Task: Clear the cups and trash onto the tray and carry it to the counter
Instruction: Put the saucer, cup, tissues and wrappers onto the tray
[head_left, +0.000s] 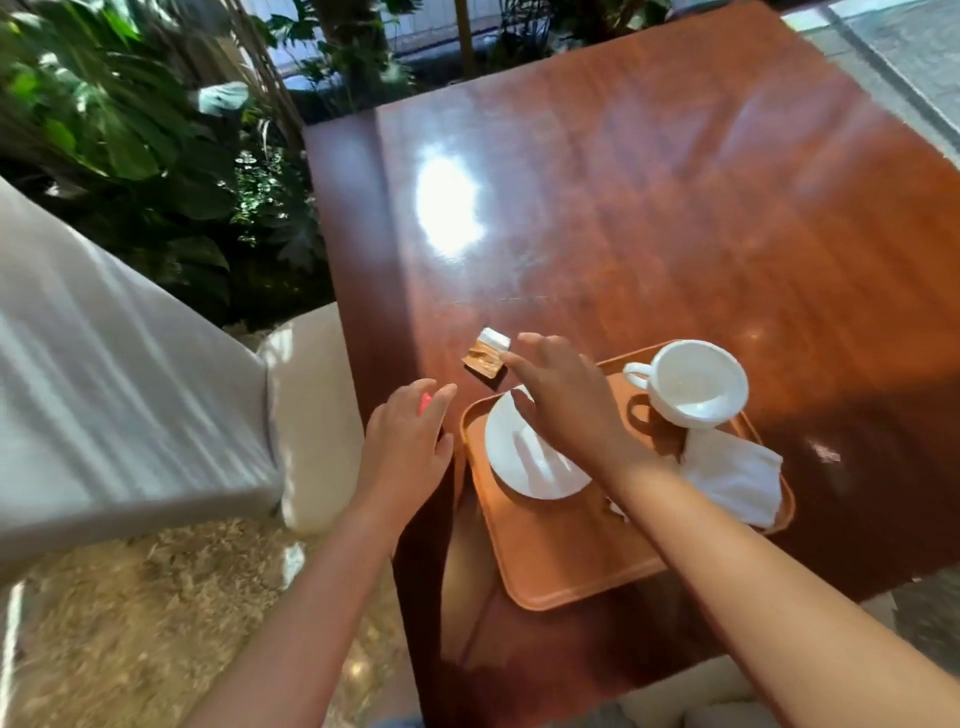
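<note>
An orange tray (561, 566) lies on the wooden table (675, 208). On it are a white saucer (519, 462), a white cup (691, 382) tipped toward me, and a crumpled white napkin (732, 478). A small brown-and-white wrapper (488, 351) lies on the table just beyond the tray's far left corner. My right hand (566, 400) hovers over the saucer, fingers spread, fingertips next to the wrapper. My left hand (410, 441) is at the table's left edge, beside the tray, with a small red thing (425, 403) showing between its fingers.
A grey upholstered chair (130, 389) with a cream cushion (317, 415) stands left of the table. Green plants (156, 130) fill the far left. A pale floor (156, 597) is below. Another cushion (691, 696) shows at the bottom edge.
</note>
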